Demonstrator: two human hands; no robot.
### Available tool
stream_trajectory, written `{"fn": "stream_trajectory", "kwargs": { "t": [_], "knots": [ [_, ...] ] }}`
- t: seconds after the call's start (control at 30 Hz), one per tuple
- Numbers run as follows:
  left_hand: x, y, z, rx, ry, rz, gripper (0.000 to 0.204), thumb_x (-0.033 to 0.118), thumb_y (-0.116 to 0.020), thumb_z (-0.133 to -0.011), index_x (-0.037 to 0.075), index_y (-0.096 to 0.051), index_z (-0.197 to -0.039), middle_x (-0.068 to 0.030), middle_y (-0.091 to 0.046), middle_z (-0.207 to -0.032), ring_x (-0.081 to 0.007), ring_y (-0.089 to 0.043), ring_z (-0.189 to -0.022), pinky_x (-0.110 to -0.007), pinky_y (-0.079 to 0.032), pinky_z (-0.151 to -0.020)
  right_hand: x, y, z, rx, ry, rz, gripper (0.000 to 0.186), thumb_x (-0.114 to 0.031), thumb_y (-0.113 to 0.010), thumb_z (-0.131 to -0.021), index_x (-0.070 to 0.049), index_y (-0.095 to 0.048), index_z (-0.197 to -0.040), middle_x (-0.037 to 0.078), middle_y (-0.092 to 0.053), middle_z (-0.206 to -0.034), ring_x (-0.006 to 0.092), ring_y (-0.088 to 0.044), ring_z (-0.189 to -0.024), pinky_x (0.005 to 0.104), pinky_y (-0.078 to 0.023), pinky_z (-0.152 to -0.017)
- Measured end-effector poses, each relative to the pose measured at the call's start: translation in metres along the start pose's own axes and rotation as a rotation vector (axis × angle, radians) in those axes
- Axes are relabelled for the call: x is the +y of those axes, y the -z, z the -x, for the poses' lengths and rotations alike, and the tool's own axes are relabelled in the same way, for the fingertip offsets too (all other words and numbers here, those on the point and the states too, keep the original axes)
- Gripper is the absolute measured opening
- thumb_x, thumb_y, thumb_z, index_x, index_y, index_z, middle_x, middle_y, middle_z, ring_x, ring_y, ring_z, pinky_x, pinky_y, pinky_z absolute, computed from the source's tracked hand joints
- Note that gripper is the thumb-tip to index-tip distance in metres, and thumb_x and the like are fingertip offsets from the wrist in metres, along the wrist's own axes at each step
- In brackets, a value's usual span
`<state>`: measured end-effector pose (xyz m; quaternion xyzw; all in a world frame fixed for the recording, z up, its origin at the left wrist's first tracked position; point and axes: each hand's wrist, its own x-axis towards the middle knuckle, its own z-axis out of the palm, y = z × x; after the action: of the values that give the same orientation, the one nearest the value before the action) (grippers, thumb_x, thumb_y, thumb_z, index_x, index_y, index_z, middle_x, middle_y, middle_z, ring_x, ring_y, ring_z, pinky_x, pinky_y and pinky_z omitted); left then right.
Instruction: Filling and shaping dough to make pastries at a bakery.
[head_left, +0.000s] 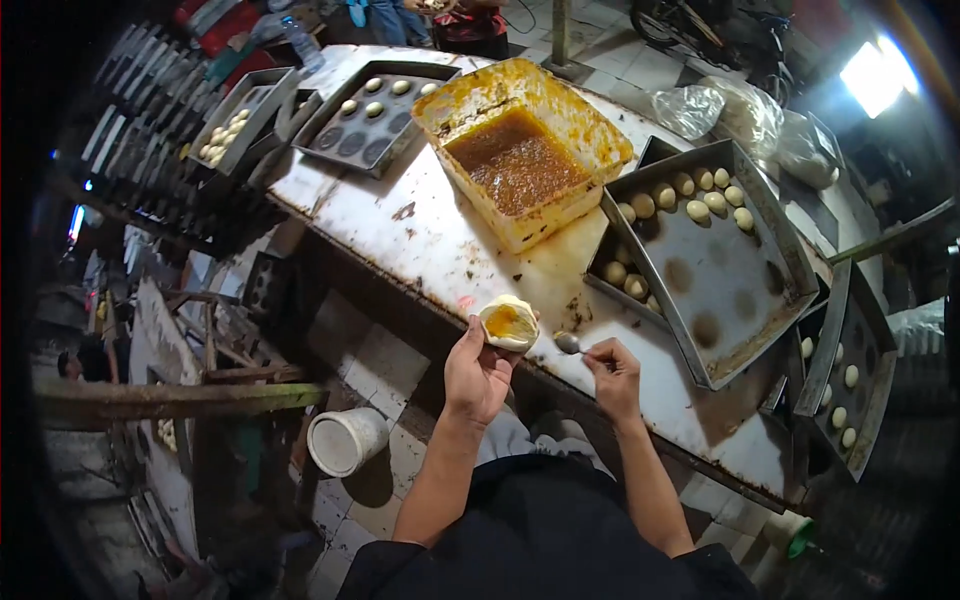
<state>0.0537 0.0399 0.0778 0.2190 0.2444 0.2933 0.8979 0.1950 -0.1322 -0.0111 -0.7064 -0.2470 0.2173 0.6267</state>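
My left hand [478,378] is closed round a pale piece of dough [512,311], cupped open at the top with orange-brown filling in its hollow. To the right, my right hand [612,372] grips a metal spoon [568,343] by its handle, its bowl just above the table's near edge. Spoon and dough are apart. Beyond both hands stands a yellow plastic tub [598,205], its walls smeared, with wet orange-brown filling [515,160] inside.
Metal trays with round dough balls stand at right [725,300], far right [850,400] and far left [385,150] on the white, stained table [370,225]. Plastic bags [745,120] lie at the far right. A white bucket [347,442] is on the tiled floor at left.
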Motion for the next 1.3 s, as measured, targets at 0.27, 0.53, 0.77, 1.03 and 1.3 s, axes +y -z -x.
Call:
{"fn": "stream_trajectory", "kwargs": {
  "t": [0.27,0.53,0.77,1.03,1.3],
  "knots": [
    [-0.006,-0.032,0.108,-0.231,0.107,-0.272,0.069,0.002,-0.068,-0.092,-0.001,-0.038,-0.154,-0.0213,-0.053,-0.147,-0.0337,-0.055,-0.136,-0.051,-0.050,-0.111,0.000,0.070,0.014,-0.006,0.216,0.480,0.046,-0.016,-0.081,-0.081,-0.010,-0.071,-0.125,0.014,-0.061,-0.132,0.0333,-0.054,-0.124,0.0433,-0.043,-0.105],
    [0.003,-0.032,0.237,-0.344,-0.071,-0.655,0.078,0.003,-0.067,-0.098,0.002,-0.024,-0.163,-0.0087,-0.045,-0.155,-0.0168,-0.050,-0.136,-0.032,-0.039,-0.115,-0.154,0.013,0.129,-0.689,0.195,-0.434,0.062,-0.018,-0.087,-0.080,-0.005,-0.066,-0.138,0.012,-0.047,-0.152,0.0256,-0.047,-0.140,0.0412,-0.037,-0.118],
    [-0.001,0.037,0.362,-0.188,-0.419,-0.517,0.057,0.031,-0.054,-0.109,0.002,-0.041,-0.157,-0.0082,-0.057,-0.143,-0.0136,-0.057,-0.123,-0.029,-0.045,-0.107,-0.202,-0.042,0.274,-0.644,0.465,-0.306,0.044,0.003,-0.080,-0.083,-0.002,-0.072,-0.126,0.016,-0.055,-0.142,0.0241,-0.063,-0.121,0.0356,-0.054,-0.100],
    [-0.053,0.117,0.453,0.010,-0.656,-0.100,0.021,0.024,-0.061,-0.104,0.004,-0.057,-0.112,-0.0039,-0.061,-0.097,-0.0116,-0.062,-0.093,-0.029,-0.053,-0.082,-0.171,-0.059,0.399,-0.836,0.287,-0.081,0.030,0.002,-0.078,-0.087,-0.003,-0.072,-0.116,0.009,-0.073,-0.105,0.0170,-0.071,-0.096,0.0309,-0.057,-0.085],
    [-0.110,0.068,0.527,-0.011,-0.688,-0.794,0.040,0.026,-0.067,-0.103,0.002,-0.061,-0.134,-0.0085,-0.068,-0.112,-0.0171,-0.063,-0.112,-0.031,-0.050,-0.099,-0.149,0.024,0.426,-0.724,-0.177,-0.468,0.020,0.000,-0.081,-0.085,0.000,-0.070,-0.102,0.005,-0.069,-0.101,0.0113,-0.067,-0.094,0.0276,-0.056,-0.084]
  ]
}}
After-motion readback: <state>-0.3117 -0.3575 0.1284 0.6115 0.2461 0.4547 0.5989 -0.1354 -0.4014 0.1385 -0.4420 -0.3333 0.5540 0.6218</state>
